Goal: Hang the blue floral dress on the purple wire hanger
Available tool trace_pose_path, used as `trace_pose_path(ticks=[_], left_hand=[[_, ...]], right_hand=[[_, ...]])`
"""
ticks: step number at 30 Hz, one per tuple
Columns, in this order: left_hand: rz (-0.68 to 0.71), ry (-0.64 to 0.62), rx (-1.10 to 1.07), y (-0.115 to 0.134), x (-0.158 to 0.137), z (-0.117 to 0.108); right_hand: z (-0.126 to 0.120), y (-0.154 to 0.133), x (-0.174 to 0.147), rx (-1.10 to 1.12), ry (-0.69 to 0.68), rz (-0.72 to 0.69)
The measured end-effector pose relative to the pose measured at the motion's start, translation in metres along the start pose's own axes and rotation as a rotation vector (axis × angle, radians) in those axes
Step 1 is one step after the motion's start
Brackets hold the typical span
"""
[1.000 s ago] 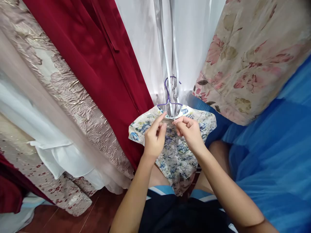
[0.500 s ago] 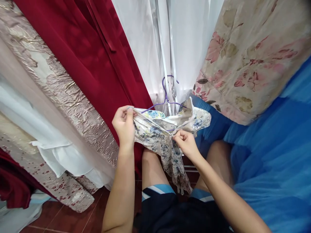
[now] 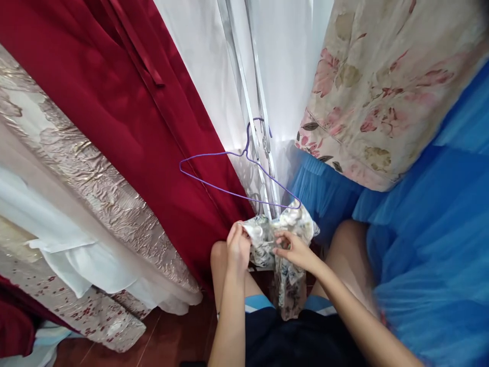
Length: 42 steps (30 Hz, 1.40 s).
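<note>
A thin purple wire hanger (image 3: 214,187) hangs by its hook at the white straps, tilted with its right end lower. Below it is a cream garment with a blue and yellow floral print (image 3: 296,224), slightly blurred. One part of the garment meets the hanger's right end, while the left arm of the hanger is bare. My left hand (image 3: 239,247) is closed, pinching the garment's edge at its left side. My right hand (image 3: 294,250) is at the middle of the garment, thumb and fingers apart; whether it touches the cloth is hard to tell.
Long white straps (image 3: 244,76) run down in front of a white cloth. A dark red garment (image 3: 114,117) and textured pink fabric (image 3: 126,204) hang at left. To the right hang a cream cloth with pink flowers (image 3: 367,102) and blue tulle (image 3: 416,255). Red-brown tiles (image 3: 164,331) lie below.
The garment's left side has come off the hanger's left arm. Both hands have moved lower with the garment, my left hand also rightward. My right hand's pinch has opened. The view has shifted slightly.
</note>
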<state>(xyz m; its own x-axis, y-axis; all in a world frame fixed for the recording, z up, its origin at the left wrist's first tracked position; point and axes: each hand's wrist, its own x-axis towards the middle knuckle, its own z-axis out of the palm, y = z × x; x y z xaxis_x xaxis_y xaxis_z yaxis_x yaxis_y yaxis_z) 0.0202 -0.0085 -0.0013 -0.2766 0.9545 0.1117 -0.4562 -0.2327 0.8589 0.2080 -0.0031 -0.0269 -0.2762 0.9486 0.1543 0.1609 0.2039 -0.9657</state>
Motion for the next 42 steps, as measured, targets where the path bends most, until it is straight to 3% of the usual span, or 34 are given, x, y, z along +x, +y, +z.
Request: trace_pose_path(ticks=[4,6,8,10,12,14,16,19,22,24,27,30,32,34,36,39,42], left_hand=[[0.158,-0.311,0.445,0.009,-0.031,0.045],[0.287,-0.387,0.643,0.018,-0.038,0.055],[0.313,-0.465,0.677,0.021,-0.041,0.056],[0.158,-0.628,0.569,0.016,-0.044,0.048],[-0.104,-0.816,0.418,0.004,-0.049,0.035],[-0.297,-0.901,0.37,-0.007,-0.055,0.022],[-0.312,-0.87,0.485,-0.011,-0.058,0.011],[-0.155,-0.728,0.698,0.002,-0.055,0.001],[-0.095,-0.654,0.668,0.027,-0.049,-0.003],[-0.108,-0.635,0.549,0.042,-0.046,-0.004],[-0.104,-0.586,0.275,0.06,-0.043,-0.008],[-0.075,-0.496,0.033,0.075,-0.039,-0.02],[-0.099,-0.481,0.057,0.085,-0.031,-0.033],[-0.14,-0.517,0.309,0.095,-0.016,-0.049],[-0.106,-0.539,0.717,0.104,0.006,-0.062],[0.082,-0.522,1.217,0.119,0.046,-0.074],[0.376,-0.471,1.477,0.142,0.083,-0.068]], right_hand=[[-0.003,-0.022,-0.013,0.075,-0.338,-0.111],[-0.004,-0.036,-0.02,0.156,-0.339,-0.1],[-0.01,-0.049,-0.028,0.194,-0.288,-0.083],[-0.023,-0.058,-0.037,0.164,-0.299,-0.072],[-0.044,-0.067,-0.047,0.078,-0.32,-0.075],[-0.071,-0.074,-0.052,-0.026,-0.297,-0.086],[-0.102,-0.08,-0.051,-0.1,-0.176,-0.117],[-0.145,-0.09,-0.026,-0.151,0.153,-0.233],[-0.16,-0.105,0.021,-0.141,0.319,-0.332],[-0.151,-0.115,0.053,-0.017,0.264,-0.33],[-0.124,-0.126,0.088,0.132,0.024,-0.271],[-0.107,-0.131,0.098,0.209,-0.108,-0.222],[-0.106,-0.134,0.096,0.239,-0.144,-0.229],[-0.112,-0.14,0.09,0.22,-0.165,-0.243],[-0.119,-0.148,0.085,0.173,-0.187,-0.241],[-0.126,-0.162,0.08,0.098,-0.233,-0.234],[-0.128,-0.171,0.079,0.055,-0.243,-0.228]])
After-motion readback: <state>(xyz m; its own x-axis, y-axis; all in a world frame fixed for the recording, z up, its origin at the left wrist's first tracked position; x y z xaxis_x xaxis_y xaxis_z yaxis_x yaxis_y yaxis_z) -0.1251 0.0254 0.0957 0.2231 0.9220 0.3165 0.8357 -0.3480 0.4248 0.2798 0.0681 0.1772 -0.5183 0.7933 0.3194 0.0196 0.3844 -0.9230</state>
